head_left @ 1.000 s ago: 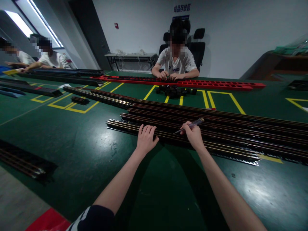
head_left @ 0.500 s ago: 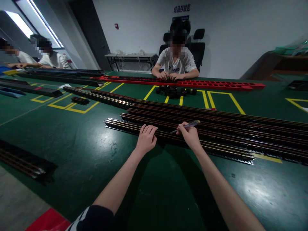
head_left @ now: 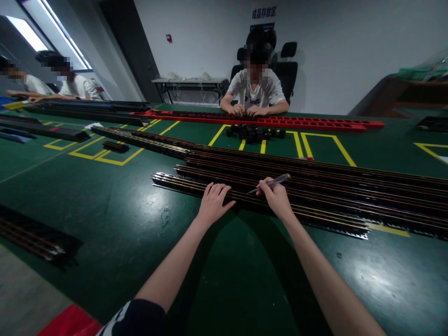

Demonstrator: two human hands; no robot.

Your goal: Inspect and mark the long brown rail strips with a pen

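My left hand [head_left: 214, 203] lies over the nearest long dark strip [head_left: 185, 185], its fingers stretched out and the thumb spread toward the right. It presses on the strip without wrapping round it. Held like a pen in my right hand [head_left: 276, 196] is a slim pen-like tool [head_left: 276, 180] with a pointed tip. That tip touches or hovers just over the same strip, right of my left hand; I cannot tell which. Thin shiny gold lines run along the strip. Several similar strips [head_left: 336, 189] lie side by side just beyond it.
A person [head_left: 257, 91] sits across the green table [head_left: 115, 233], hands at a red slotted rail [head_left: 322, 122]. Small black parts [head_left: 252, 133] lie before that person. Another strip bundle [head_left: 31, 232] lies at the left edge, and dark channels [head_left: 52, 127] at the far left. Two more people sit there.
My left thumb has spread out to the right, away from the fingers. My right hand and the pen-like tool stay almost in place.
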